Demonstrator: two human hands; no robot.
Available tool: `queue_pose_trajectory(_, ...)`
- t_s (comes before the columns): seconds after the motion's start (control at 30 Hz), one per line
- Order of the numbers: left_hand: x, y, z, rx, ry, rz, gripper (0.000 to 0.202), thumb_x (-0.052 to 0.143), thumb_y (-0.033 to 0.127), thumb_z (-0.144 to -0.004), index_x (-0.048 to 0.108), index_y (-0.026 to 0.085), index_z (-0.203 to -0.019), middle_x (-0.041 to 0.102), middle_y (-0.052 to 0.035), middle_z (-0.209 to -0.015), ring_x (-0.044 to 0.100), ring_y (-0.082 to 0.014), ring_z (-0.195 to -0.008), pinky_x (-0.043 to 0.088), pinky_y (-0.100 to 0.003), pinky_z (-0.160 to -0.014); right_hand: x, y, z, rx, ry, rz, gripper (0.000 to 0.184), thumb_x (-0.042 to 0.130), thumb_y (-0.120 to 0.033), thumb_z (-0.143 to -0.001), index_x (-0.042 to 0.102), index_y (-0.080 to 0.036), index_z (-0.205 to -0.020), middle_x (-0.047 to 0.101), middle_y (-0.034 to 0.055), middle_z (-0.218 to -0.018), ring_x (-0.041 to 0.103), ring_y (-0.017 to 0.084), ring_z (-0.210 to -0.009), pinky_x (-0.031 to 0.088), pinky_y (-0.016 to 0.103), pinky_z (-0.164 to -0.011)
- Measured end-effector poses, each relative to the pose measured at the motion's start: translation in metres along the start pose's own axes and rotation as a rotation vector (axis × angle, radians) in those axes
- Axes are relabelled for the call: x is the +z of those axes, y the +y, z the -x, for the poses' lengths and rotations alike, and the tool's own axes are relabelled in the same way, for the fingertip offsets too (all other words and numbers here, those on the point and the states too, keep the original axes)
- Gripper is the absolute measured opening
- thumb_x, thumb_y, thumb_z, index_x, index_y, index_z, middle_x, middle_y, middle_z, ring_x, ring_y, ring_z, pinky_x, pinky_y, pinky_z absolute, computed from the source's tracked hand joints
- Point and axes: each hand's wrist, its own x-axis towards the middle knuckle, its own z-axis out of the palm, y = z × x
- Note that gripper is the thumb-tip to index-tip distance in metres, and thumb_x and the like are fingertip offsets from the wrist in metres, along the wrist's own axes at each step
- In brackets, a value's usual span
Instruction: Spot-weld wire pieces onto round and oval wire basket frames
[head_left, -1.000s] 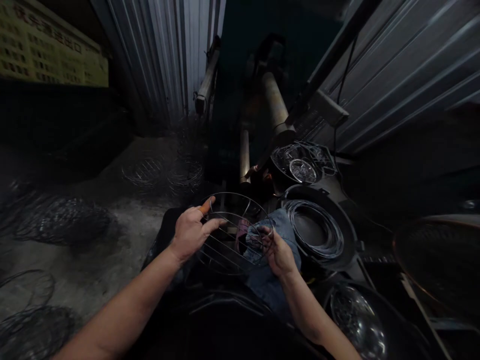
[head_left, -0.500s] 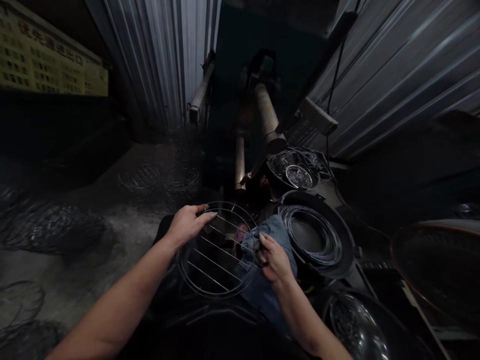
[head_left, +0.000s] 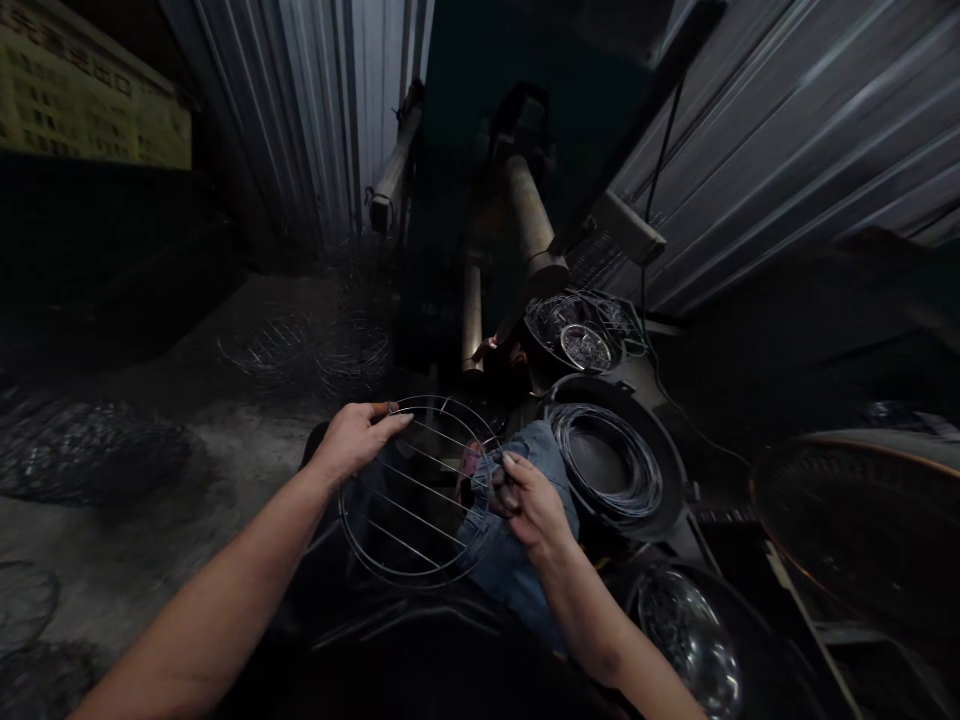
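Observation:
I hold a round wire rack (head_left: pixel 411 500) with straight cross wires over my lap. My left hand (head_left: pixel 352 437) grips its upper left rim, fingers curled over the wire. My right hand (head_left: pixel 525 500) is closed on the rack's right rim, just above my knee in blue jeans (head_left: pixel 510 560). The rack tilts slightly, its face turned towards me.
A dark round pan with coiled wire rings (head_left: pixel 607 460) sits right of my knee; a bin of tangled wire parts (head_left: pixel 581 340) lies behind it. Shiny round pieces (head_left: pixel 686 640) lie at lower right. Finished racks (head_left: pixel 277 345) and wire piles (head_left: pixel 82 450) cover the floor left. A machine's cylinders (head_left: pixel 529 215) stand ahead.
The rack has come down and to the left and turned flatter towards me. Both hands kept their grip on its rim and shifted with it.

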Motion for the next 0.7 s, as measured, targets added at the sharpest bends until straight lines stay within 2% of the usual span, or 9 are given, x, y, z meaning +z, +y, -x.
queue_pose_trajectory(0.23,0.003,-0.011,0.001,-0.008,-0.008,0.102,0.052,0.061,0.056,-0.074,0.072,0.018,-0.107,0.074,-0.0041,-0.096,0.066,-0.0241,-0.092,0.046,-0.029,-0.08,0.005,0.001,0.006,0.014,-0.013,-0.028,0.031,0.078,-0.031,-0.06,0.053,-0.018,-0.073,0.059,-0.0056,-0.054,0.03,0.002,-0.03,0.022,0.015,-0.03)
queue_pose_trajectory(0.37,0.001,-0.013,0.002,-0.027,0.002,0.114,0.052,0.061,0.05,-0.076,0.07,0.016,-0.114,0.074,-0.0051,-0.095,0.067,-0.0236,-0.086,0.048,-0.03,-0.077,0.007,-0.001,0.006,0.016,0.016,-0.026,0.033,0.079,-0.031,-0.058,0.053,-0.018,-0.074,0.059,-0.0054,-0.053,0.031,0.003,-0.03,0.021,0.015,-0.03)
queue_pose_trajectory(0.47,0.0,-0.016,0.005,-0.021,-0.004,0.15,0.051,0.062,0.046,-0.075,0.068,0.017,-0.116,0.074,-0.0056,-0.097,0.067,-0.0237,-0.089,0.049,-0.031,-0.079,0.008,0.0,0.006,-0.011,0.034,-0.011,0.036,0.081,-0.033,-0.055,0.056,-0.018,-0.076,0.058,-0.0057,-0.052,0.033,0.003,-0.03,0.022,0.016,-0.03)
queue_pose_trajectory(0.6,0.003,-0.025,0.014,-0.032,0.06,0.286,0.045,0.065,0.043,-0.074,0.071,0.016,-0.109,0.072,-0.0076,-0.105,0.066,-0.0242,-0.098,0.049,-0.031,-0.087,0.01,0.006,0.012,-0.096,0.064,0.021,0.035,0.08,-0.034,-0.058,0.06,-0.018,-0.082,0.059,-0.0049,-0.052,0.033,0.003,-0.03,0.023,0.017,-0.031)
queue_pose_trajectory(0.7,0.003,-0.024,0.022,-0.081,0.12,0.426,0.042,0.067,0.043,-0.073,0.073,0.015,-0.104,0.073,-0.0092,-0.099,0.067,-0.0244,-0.095,0.051,-0.033,-0.085,0.013,0.005,0.017,-0.125,0.068,0.036,0.035,0.08,-0.035,-0.059,0.062,-0.019,-0.085,0.06,-0.0037,-0.053,0.033,0.004,-0.03,0.023,0.018,-0.031)
